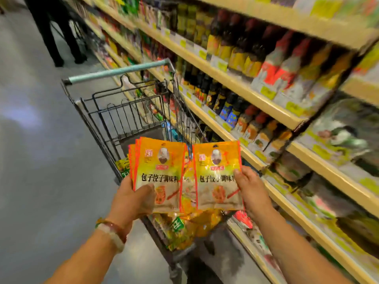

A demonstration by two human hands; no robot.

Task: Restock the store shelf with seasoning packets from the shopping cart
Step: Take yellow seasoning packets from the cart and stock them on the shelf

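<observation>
head view, left hand: the left hand [131,196] gripped a fanned stack of orange packets [159,173], thumb curled over the front packet's lower left, fingers hidden behind.
head view, right hand: the right hand [251,189] pinched a single seasoning packet [217,175] at its right edge, thumb on the front, fingers behind it.
packets' position: both were held upright, side by side, edges nearly touching, above the near end of the shopping cart [123,111].
packets' look: orange and yellow at the top, a small oval portrait, a red logo, bold dark chinese lettering across a pale band, a food picture below.
cart: more yellow and green packets [184,228] lay heaped in the basket beneath the hands; its pale blue handle [119,72] was at the far end.
shelf: the store shelf [256,95] ran along the right, blurred, lined with dark sauce bottles [227,107].
wrist: a beaded bracelet [111,232] circled the left wrist.
aisle: a person's dark legs [55,35] stood at the far left.
</observation>
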